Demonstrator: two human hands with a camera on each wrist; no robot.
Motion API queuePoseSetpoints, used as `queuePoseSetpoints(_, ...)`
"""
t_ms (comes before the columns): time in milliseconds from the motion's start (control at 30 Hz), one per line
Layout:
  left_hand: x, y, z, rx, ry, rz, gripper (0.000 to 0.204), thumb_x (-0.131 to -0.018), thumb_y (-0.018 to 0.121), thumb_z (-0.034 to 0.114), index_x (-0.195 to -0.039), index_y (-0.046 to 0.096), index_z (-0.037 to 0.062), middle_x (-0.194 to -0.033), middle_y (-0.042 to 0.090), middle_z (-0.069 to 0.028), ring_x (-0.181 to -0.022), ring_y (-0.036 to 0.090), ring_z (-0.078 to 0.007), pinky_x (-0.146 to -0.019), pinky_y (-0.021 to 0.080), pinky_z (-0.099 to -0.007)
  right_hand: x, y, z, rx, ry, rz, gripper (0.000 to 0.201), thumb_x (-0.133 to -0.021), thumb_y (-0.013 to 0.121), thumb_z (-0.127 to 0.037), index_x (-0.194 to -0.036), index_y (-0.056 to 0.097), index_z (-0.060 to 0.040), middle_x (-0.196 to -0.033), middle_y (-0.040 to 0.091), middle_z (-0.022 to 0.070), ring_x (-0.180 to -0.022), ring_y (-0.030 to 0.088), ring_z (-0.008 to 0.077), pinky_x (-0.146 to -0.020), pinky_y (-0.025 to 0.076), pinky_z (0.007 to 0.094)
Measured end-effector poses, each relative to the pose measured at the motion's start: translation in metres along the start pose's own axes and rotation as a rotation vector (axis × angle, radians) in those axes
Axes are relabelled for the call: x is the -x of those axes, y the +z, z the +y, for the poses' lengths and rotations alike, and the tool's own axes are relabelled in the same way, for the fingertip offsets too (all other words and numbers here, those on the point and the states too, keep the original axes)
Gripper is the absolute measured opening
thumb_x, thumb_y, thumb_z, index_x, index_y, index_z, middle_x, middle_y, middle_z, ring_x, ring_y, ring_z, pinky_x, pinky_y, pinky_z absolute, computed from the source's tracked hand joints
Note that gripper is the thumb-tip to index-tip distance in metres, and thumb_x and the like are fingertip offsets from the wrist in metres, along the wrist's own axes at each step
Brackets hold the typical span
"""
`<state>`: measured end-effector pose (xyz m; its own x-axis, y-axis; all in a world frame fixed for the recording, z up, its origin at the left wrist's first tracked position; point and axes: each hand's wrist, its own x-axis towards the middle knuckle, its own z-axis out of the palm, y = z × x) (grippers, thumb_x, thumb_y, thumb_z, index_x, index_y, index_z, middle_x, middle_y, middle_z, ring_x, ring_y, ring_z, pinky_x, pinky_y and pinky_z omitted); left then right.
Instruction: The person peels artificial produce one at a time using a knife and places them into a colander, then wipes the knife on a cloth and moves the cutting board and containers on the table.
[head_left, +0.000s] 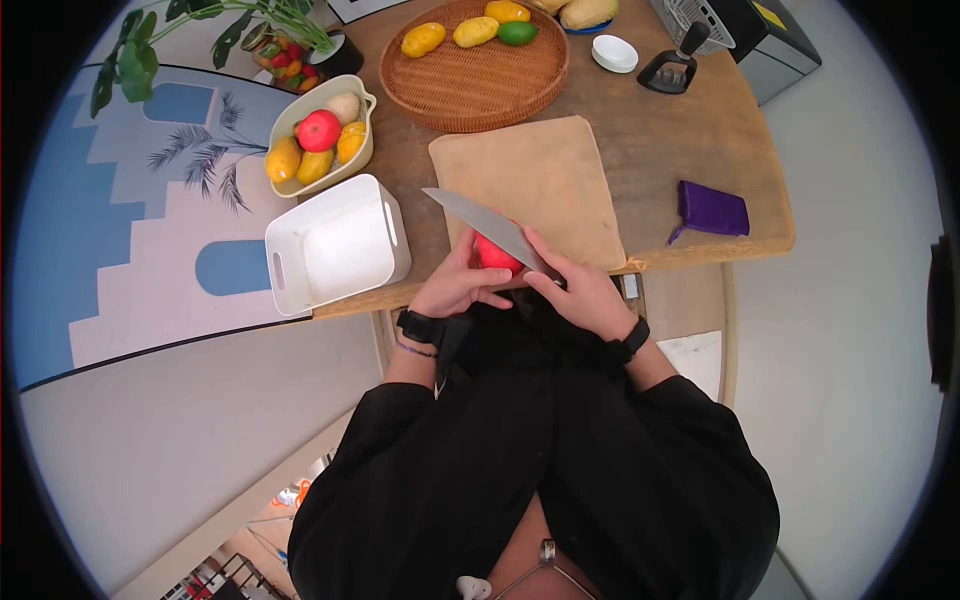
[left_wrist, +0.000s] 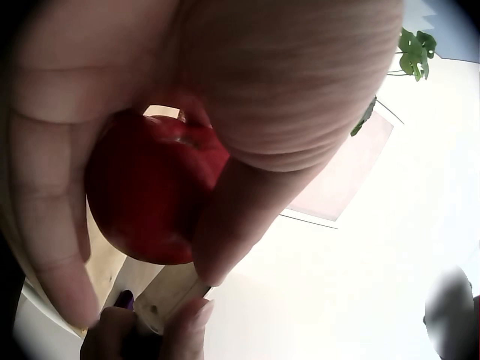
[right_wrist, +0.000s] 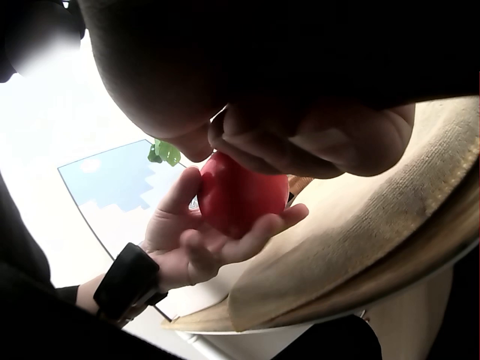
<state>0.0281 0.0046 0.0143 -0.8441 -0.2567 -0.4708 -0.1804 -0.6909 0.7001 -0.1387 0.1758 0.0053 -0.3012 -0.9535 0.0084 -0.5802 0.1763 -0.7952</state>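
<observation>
Left hand holds red apple between thumb and fingers; right hand grips chef's knife, blade running far-left from grip across apple, contact unclear.

In the head view, the right hand, at four o'clock from the red fruit, hides most of the knife's handle, while blade and left hand cover parts of that fruit. At one o'clock the top edge crops yellow produce; at seven, orange items are too small to name. The left wrist view's grey shape, at four o'clock, is blurred.
</observation>
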Motion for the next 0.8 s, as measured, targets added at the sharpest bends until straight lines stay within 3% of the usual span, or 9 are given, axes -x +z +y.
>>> queuePoseSetpoints(133,-0.004,-0.008,-0.008,-0.095,0.028,-0.033,0.076,-0.092,0.069,0.001,-0.156,0.032,0.0183,-0.149,0.047,-0.0092,-0.139,0.05,-0.0296,-0.093,0.061,-0.0548,0.001,-0.002,-0.003,0.003,0.039,-0.021,0.065,-0.1,0.063,-0.047,-0.159,0.039,-0.0322,-0.084,0.071,0.0217,-0.076,0.069,0.0441,-0.07,0.056,0.0457)
queuePoseSetpoints(200,-0.009,-0.012,-0.014,0.159,0.097,-0.098,0.06,-0.101,0.06,0.011,-0.155,0.032,0.0153,-0.15,0.045,-0.0112,-0.138,0.051,-0.0328,-0.095,0.06,-0.0551,0.003,-0.003,-0.004,-0.003,0.03,-0.005,0.065,-0.1,0.063,-0.047,-0.159,0.038,-0.0324,-0.082,0.071,0.0222,-0.075,0.069,0.0443,-0.069,0.056,0.0457)
queuePoseSetpoints(300,-0.014,-0.012,-0.014,0.242,0.148,-0.106,0.051,-0.107,0.051,0.018,-0.154,0.033,0.0128,-0.151,0.044,-0.0132,-0.137,0.051,-0.0348,-0.096,0.059,-0.0565,-0.001,-0.003,-0.002,0.013,0.037,-0.056,0.066,-0.1,0.062,-0.047,-0.16,0.037,-0.0329,-0.085,0.071,0.0225,-0.077,0.069,0.0446,-0.07,0.056,0.0459)
queuePoseSetpoints(533,-0.017,-0.019,-0.022,0.178,0.143,-0.051,0.048,-0.107,0.051,0.017,-0.152,0.035,0.0083,-0.151,0.045,-0.0141,-0.137,0.052,-0.0349,-0.1,0.057,-0.0578,0.0,0.0,-0.002,-0.006,0.021,-0.03,0.064,-0.101,0.062,-0.046,-0.159,0.038,-0.0333,-0.09,0.072,0.0223,-0.079,0.069,0.0442,-0.072,0.056,0.0461)
queuePoseSetpoints(700,-0.019,-0.018,-0.028,0.233,0.146,-0.051,0.048,-0.103,0.05,0.011,-0.15,0.04,0.0051,-0.148,0.049,-0.0144,-0.136,0.053,-0.0322,-0.101,0.057,-0.0527,0.002,-0.002,-0.006,0.014,0.045,-0.043,0.064,-0.101,0.062,-0.046,-0.159,0.038,-0.0331,-0.089,0.071,0.0223,-0.078,0.069,0.044,-0.071,0.056,0.0458)
queuePoseSetpoints(800,-0.018,-0.013,-0.031,0.229,0.21,-0.006,0.047,-0.104,0.05,0.016,-0.148,0.043,0.0047,-0.148,0.051,-0.0142,-0.136,0.054,-0.0304,-0.101,0.057,-0.0498,-0.001,-0.003,-0.006,-0.017,0.05,-0.062,0.064,-0.101,0.062,-0.045,-0.159,0.038,-0.0329,-0.089,0.071,0.0216,-0.078,0.069,0.0435,-0.071,0.056,0.0457)
